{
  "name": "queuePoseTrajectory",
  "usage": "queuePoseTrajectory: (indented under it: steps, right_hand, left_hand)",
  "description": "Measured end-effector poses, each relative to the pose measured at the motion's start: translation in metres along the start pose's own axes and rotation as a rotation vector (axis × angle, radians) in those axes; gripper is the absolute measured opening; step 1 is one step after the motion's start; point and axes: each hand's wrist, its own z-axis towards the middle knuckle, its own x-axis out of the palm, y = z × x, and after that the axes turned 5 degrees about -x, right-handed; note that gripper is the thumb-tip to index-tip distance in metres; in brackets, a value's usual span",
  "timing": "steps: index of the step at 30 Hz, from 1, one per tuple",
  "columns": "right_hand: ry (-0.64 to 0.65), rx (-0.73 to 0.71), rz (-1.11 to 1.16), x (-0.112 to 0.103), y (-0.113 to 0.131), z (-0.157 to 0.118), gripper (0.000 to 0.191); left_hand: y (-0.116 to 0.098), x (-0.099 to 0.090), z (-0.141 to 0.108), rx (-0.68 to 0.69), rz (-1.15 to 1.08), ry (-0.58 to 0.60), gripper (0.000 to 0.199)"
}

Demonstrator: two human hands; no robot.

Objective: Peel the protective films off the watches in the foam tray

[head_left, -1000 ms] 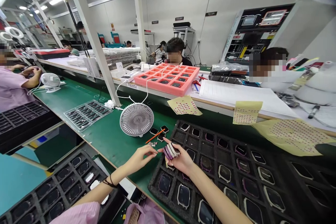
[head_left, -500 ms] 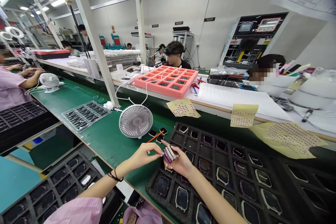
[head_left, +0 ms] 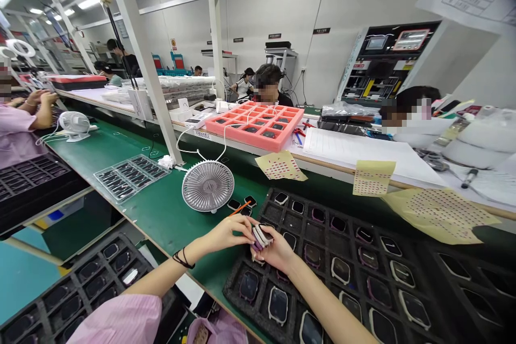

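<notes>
Above the left edge of a black foam tray (head_left: 263, 294), a worker's right hand (head_left: 279, 251) cradles a small stack of watch cases (head_left: 262, 236), white and purple, fingers curled around it. The left hand (head_left: 234, 230), reaching in from the tray's left, has thumb and fingers drawn narrow at the stack's left end; at this size it is hard to tell whether they pinch a case or merely touch it. Just left of the tray's far left corner, an orange stick (head_left: 241, 208) lies among loose watches (head_left: 250, 201) on a green bench (head_left: 161, 220), with a round fan (head_left: 208, 187) farther left. Beyond the tray, yellow sheets (head_left: 374, 178) hang from a raised shelf (head_left: 328, 165) holding a coral-colored foam tray (head_left: 278, 145).
</notes>
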Motion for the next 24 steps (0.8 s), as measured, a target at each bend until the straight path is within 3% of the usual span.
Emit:
queuePoseTrajectory:
  steps: [5, 8, 15, 24]
  right_hand:
    - [0.015, 0.014, -0.004, -0.001, 0.0, 0.0, 0.028]
    - [0.03, 0.022, -0.015, 0.001, 0.0, 0.0, 0.028]
    - [0.051, 0.043, -0.056, 0.004, -0.002, -0.001, 0.03]
    - [0.018, 0.034, -0.077, 0.004, -0.003, 0.0, 0.034]
  left_hand:
    - [-0.001, -0.004, 0.002, -0.017, -0.041, 0.051, 0.021]
    - [-0.003, -0.006, 0.004, -0.065, 0.017, 0.043, 0.025]
    - [0.003, -0.019, 0.011, -0.053, 0.175, 0.173, 0.032]
    - [0.008, -0.021, 0.019, -0.102, 0.268, 0.203, 0.037]
